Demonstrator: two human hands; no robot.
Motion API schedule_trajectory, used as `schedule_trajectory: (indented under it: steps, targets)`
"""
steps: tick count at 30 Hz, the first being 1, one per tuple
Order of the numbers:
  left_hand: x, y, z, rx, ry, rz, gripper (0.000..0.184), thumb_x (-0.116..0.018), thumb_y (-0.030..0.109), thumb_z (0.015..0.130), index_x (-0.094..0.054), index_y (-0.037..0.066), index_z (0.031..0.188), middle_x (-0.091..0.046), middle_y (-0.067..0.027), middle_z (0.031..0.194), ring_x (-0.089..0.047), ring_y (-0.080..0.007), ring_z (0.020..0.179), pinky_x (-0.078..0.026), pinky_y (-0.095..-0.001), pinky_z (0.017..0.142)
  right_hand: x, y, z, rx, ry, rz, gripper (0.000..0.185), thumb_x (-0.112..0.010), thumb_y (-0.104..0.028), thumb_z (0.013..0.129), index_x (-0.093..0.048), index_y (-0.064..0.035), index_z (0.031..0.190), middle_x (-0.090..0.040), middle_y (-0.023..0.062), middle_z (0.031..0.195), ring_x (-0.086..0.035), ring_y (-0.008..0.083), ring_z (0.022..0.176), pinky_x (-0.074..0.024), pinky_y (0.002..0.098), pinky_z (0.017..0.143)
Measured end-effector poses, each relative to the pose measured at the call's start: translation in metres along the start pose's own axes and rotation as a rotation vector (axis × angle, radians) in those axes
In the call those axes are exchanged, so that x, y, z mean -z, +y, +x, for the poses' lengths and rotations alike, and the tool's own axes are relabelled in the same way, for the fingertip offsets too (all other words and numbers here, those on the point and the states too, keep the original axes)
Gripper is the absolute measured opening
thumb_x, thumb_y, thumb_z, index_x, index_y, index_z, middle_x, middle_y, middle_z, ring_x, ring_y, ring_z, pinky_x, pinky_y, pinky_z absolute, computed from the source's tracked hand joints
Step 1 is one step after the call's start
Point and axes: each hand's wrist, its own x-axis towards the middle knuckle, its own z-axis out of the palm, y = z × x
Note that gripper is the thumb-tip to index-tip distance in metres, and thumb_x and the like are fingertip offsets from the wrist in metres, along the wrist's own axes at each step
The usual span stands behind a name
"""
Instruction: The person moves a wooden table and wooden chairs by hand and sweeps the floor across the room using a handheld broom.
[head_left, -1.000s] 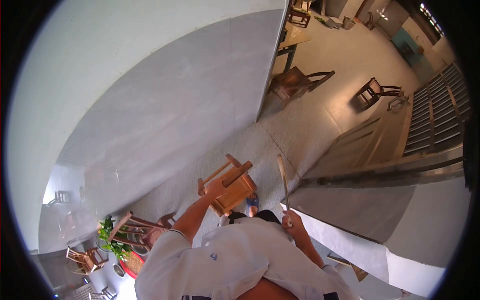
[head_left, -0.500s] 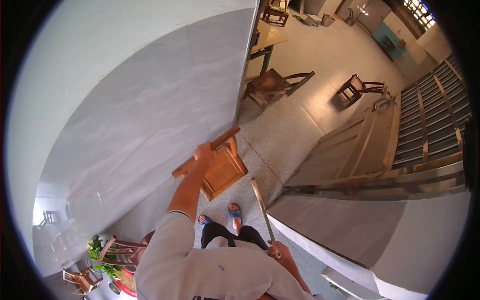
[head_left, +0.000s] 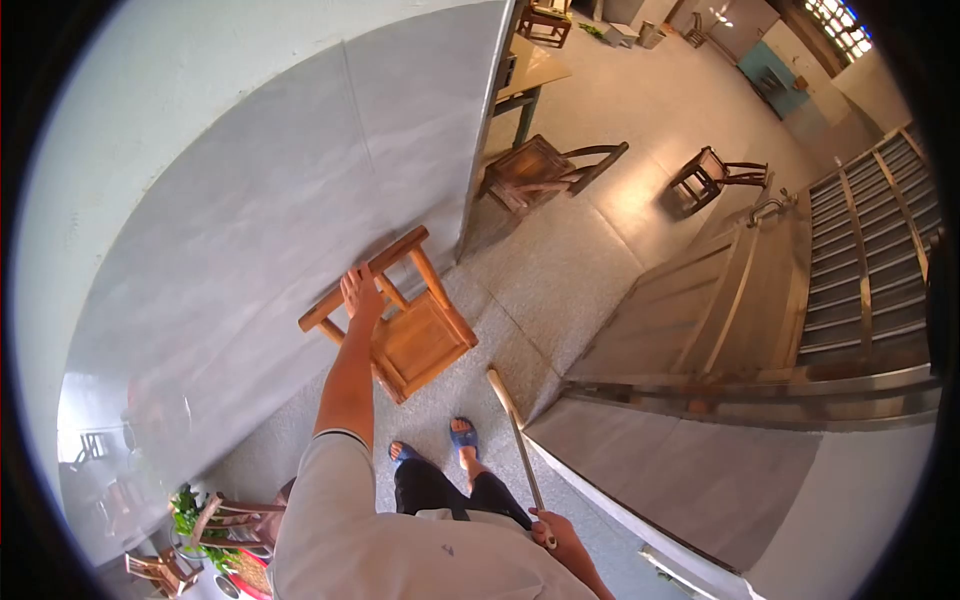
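A small wooden chair [head_left: 425,340] with an orange-brown seat stands on the floor, its backrest close to the grey wall panel. My left hand [head_left: 362,292] reaches forward with its fingers over the chair's top rail, closed on it. Low at my right side, my right hand [head_left: 555,537] is wrapped around a long thin stick [head_left: 525,455]. The stick has a metallic-looking shaft and a thicker, pale wooden far end that points forward over the floor; its near end pokes out beside my fingers.
A glossy grey wall [head_left: 270,220] runs along my left. To the right is a metal gate [head_left: 760,290] above a low ledge [head_left: 670,450]. Ahead, past the wall's edge, stand a dark chair [head_left: 530,172] and another chair [head_left: 712,178]. Behind left are plants [head_left: 188,515] and a red basin [head_left: 252,572].
The wooden chair's backrest has shifted left toward the wall, with my left hand on its rail. My right hand still holds the stick, whose far end appears slightly further left.
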Motion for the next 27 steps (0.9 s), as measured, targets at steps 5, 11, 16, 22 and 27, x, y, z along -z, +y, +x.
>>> schedule_trajectory:
  steps: [5, 11, 16, 22, 27]
  targets:
    - [0.002, -0.01, 0.003, 0.018, -0.034, -0.039, 0.052, -0.052, 0.004, 0.062, -0.033, 0.003, 0.11, -0.037, -0.0136, 0.101, -0.034, -0.0289, 0.099, -0.027, -0.0353, 0.087, -0.003, -0.012, 0.003, -0.009, 0.054, -0.074, 0.028, -0.04, -0.016, 0.08, -0.04, -0.0025, 0.104, -0.038, 0.0006, 0.051, -0.035, 0.0088, 0.038, -0.0276, 0.0195, 0.032]
    - [-0.01, -0.01, -0.095, 0.137, -0.094, -0.243, 0.035, -0.048, 0.02, 0.069, -0.043, 0.004, 0.1, -0.041, -0.0163, 0.104, -0.038, -0.0307, 0.1, -0.034, -0.0387, 0.08, -0.004, -0.036, 0.007, 0.092, 0.041, -0.404, 0.027, -0.041, -0.017, 0.078, -0.043, -0.004, 0.102, -0.039, 0.0015, 0.051, -0.036, 0.0092, 0.037, -0.0311, 0.0207, 0.032]
    - [-0.025, -0.029, -0.336, 0.376, -0.486, -0.443, 0.027, -0.048, 0.019, 0.065, -0.056, 0.008, 0.088, -0.047, -0.0245, 0.096, -0.045, -0.0339, 0.092, -0.036, -0.0421, 0.079, -0.022, -0.072, 0.019, -0.183, -0.067, 0.096, 0.021, -0.044, -0.008, 0.073, -0.04, -0.0013, 0.091, -0.041, 0.001, 0.054, -0.04, 0.0091, 0.042, -0.0311, 0.0215, 0.036]
    - [0.03, -0.069, -0.549, 0.867, -0.852, -0.385, 0.028, -0.041, 0.027, 0.068, -0.059, 0.008, 0.08, -0.055, -0.0152, 0.088, -0.052, -0.0313, 0.084, -0.041, -0.0384, 0.073, -0.064, -0.056, 0.021, -0.075, -0.247, 0.035, 0.015, -0.044, -0.007, 0.074, -0.042, 0.0002, 0.087, -0.038, 0.0, 0.054, -0.039, 0.0088, 0.045, -0.0327, 0.0202, 0.041]
    - [0.048, -0.071, -0.627, 1.051, -0.572, -0.64, 0.025, -0.047, 0.022, 0.065, -0.059, 0.006, 0.08, -0.058, -0.0151, 0.078, -0.056, -0.0273, 0.074, -0.044, -0.0352, 0.068, -0.051, -0.022, 0.106, -0.31, -0.142, -0.165, 0.004, -0.043, -0.005, 0.071, -0.04, -0.0048, 0.068, -0.041, 0.0053, 0.052, -0.043, 0.0139, 0.046, -0.0386, 0.0252, 0.045]
